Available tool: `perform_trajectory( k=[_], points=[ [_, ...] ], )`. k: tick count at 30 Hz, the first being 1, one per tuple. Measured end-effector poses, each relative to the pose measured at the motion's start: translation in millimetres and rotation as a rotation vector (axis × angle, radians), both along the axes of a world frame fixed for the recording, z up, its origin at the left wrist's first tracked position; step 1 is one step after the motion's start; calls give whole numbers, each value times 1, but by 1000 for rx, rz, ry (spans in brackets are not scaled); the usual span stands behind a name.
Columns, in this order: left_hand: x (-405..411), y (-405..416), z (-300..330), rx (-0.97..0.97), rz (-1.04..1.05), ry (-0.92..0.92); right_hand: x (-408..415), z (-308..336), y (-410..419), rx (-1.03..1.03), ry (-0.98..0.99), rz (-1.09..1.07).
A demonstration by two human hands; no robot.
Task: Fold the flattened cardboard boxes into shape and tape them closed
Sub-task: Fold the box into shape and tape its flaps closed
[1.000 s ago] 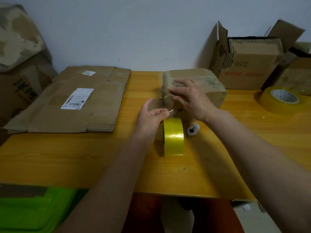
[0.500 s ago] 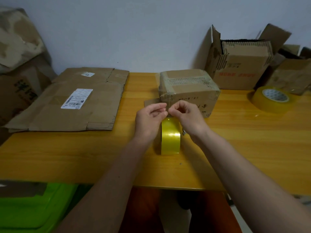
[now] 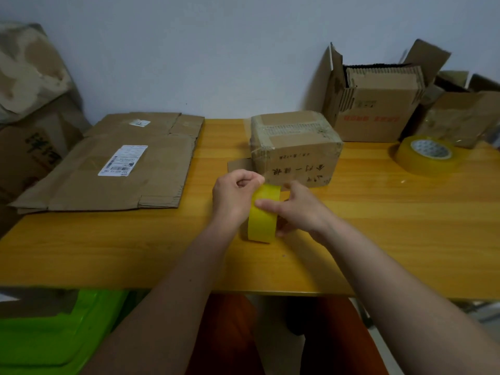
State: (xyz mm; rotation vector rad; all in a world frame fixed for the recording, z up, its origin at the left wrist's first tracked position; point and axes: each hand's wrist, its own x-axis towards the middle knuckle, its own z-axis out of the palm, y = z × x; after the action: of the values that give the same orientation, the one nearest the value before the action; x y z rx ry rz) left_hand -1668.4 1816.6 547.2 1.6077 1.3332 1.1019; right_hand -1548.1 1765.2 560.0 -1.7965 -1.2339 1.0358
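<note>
- Looking from the head view: a yellow roll of packing tape (image 3: 262, 217) stands on its edge on the orange wooden table (image 3: 135, 253), near the front, just before the small brown cardboard box sealed w/ clear tape (image 3: 293, 147).
- The left hand (image 3: 234, 194) is on the left side of the roll, fingers curled; thumb and forefinger pinch at the top left edge of the roll, prob. the tape end, but the end itself is too small to tell.
- The right hand (image 3: 299, 208) grips the roll from the right side: thumb lies across the yellow face, the other fingers curl round behind and under it.
- The small box has dark handwriting on its front side and sits approx. at the table's middle, apart from both hands.
- A pile of flattened brown cardboard sheets w/ a white shipping label (image 3: 116, 163) lies at the left part of the table, not folded yet.
- At the right back, an open brown cardboard box w/ red print (image 3: 376, 115) holds more flat cardboard, standing upright inside.
- A second, bigger roll of yellowish tape (image 3: 424, 155) lies flat at the right side, well apart from the hands.
- A bright green plastic bin (image 3: 48, 339) is below the table edge, at left.
</note>
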Motion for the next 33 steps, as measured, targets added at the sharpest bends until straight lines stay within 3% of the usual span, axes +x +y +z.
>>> perform_trajectory(
  k=[1,3,6,9,11,16,18,22,26,33],
  points=[
    [1,0,1,12,-16,2,1,0,-3,4,81,8],
    [2,-1,2,44,-81,49,8,3,-8,52,23,28],
    [5,1,6,172,-71,181,29,14,-18,66,-326,134],
    [13,15,24,330,90,262,50,12,-28,-10,-826,242],
    [23,33,37,418,86,364,60,2,-30,-97,-1009,286],
    [50,90,53,379,-153,611,78,-10,-24,-152,-1041,170],
    [55,108,56,319,-196,756,82,-9,-16,-21,-944,62],
    [55,133,54,139,-324,903,77,-4,6,280,-474,-122],
    [41,133,54,285,-233,993,72,-3,37,335,-218,-155],
    [-11,114,54,201,-222,749,69,8,82,249,193,-165]
  ],
)
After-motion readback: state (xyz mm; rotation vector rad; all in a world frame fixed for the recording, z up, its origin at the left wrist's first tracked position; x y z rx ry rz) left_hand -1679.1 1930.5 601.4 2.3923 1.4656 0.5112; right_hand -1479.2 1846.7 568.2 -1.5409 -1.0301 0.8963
